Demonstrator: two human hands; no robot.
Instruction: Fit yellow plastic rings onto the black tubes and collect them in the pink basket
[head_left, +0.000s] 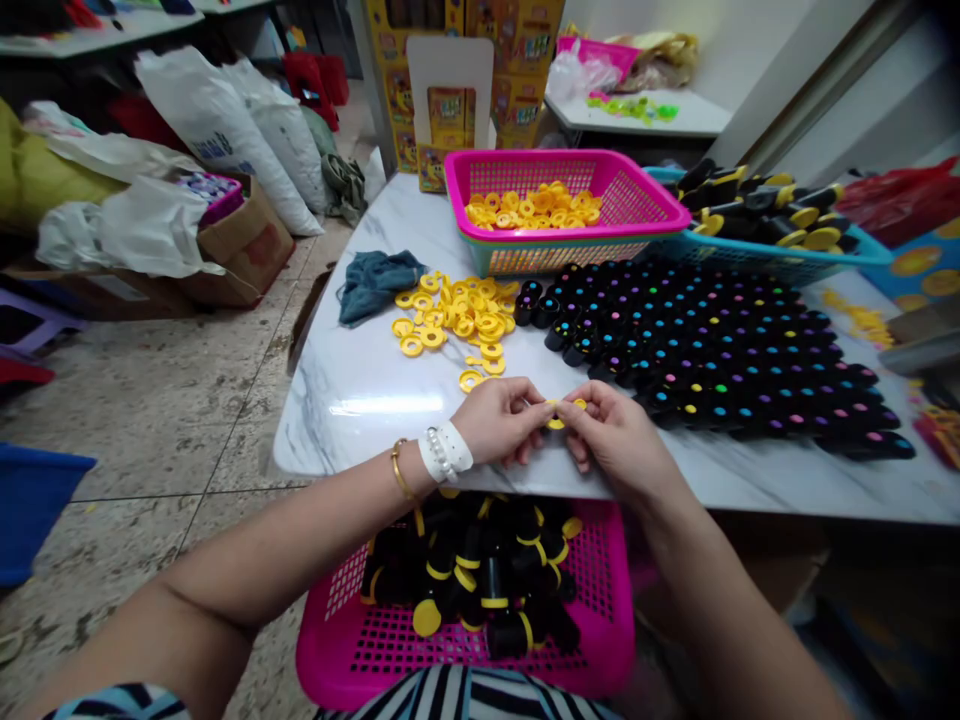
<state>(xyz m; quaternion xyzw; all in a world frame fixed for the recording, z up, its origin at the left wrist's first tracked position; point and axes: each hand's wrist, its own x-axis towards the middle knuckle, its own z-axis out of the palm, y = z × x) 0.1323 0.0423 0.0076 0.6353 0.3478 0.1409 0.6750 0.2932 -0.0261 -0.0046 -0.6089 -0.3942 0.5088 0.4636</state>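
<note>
My left hand (504,420) and my right hand (611,430) meet over the front edge of the marbled table, both closed on one small yellow plastic ring cap (556,421). Fingers cover part of the cap. Just beyond lies a loose heap of yellow ring caps (469,312). To the right stand many black cylindrical pieces (697,340) in close rows, with coloured dots on their tops. Below my hands, a pink basket (619,640) holds black pieces with yellow caps (491,580).
A pink basket (570,240) of yellow parts stands at the table's back, beside a blue basket (810,262) heaped with capped black pieces. A blue-grey cloth (379,285) lies at the left. White sacks (217,130) and cardboard boxes (247,245) occupy the floor.
</note>
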